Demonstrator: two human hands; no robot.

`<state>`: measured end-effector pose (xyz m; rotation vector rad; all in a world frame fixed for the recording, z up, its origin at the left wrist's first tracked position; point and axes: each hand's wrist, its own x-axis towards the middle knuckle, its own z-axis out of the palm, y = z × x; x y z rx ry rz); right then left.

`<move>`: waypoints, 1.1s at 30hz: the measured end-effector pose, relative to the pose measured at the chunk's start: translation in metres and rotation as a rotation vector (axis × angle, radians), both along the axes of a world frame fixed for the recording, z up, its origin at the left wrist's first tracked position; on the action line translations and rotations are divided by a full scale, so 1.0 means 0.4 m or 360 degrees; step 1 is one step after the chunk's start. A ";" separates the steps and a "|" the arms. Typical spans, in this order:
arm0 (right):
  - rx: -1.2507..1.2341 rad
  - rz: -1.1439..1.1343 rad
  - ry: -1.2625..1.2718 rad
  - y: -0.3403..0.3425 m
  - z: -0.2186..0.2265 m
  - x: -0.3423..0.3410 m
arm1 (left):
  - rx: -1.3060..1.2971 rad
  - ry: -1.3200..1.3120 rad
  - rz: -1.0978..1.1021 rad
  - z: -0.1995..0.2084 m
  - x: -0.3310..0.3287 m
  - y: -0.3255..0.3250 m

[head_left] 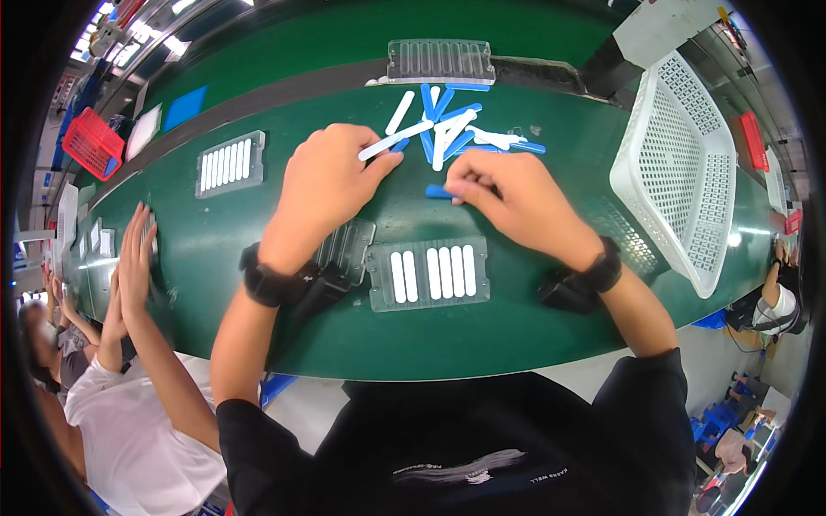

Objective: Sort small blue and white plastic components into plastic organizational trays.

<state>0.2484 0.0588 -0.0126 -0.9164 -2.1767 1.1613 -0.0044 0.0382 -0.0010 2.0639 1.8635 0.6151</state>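
My left hand (pixel 327 176) is closed, with a white strip (pixel 396 140) between thumb and fingers; a blue piece shows by the thumb tip. My right hand (pixel 508 189) pinches a short blue strip (pixel 437 192), partly hidden by its fingers. Just beyond both hands lies a loose pile of white and blue strips (pixel 456 125). Nearer to me sits a clear slotted tray (pixel 419 275) holding several white strips, with a gap among them. Another clear tray (pixel 357 236) is partly hidden beside my left wrist.
A clear tray of white strips (pixel 231 163) lies to the left, and a clear slotted tray (pixel 440 60) stands at the far edge. At right is a large white perforated basket (pixel 675 172). Another person's hands (pixel 133 262) are at the left of the green table (pixel 525 335).
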 end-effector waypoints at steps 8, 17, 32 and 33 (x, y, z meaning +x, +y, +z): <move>-0.0917 -0.0131 0.0547 0.000 0.005 0.007 | -0.0406 -0.0829 -0.0102 0.002 -0.043 -0.069; -0.0993 -0.0157 0.0509 0.008 0.013 0.005 | -0.0118 -0.0790 -0.0264 0.061 -0.009 -0.047; -0.1008 -0.0146 0.0490 0.016 0.020 0.007 | -0.0309 -0.1218 -0.0202 0.027 0.002 0.042; -0.1008 -0.0144 0.0491 0.020 0.018 0.008 | -0.0361 -0.1237 -0.0184 0.032 0.002 0.036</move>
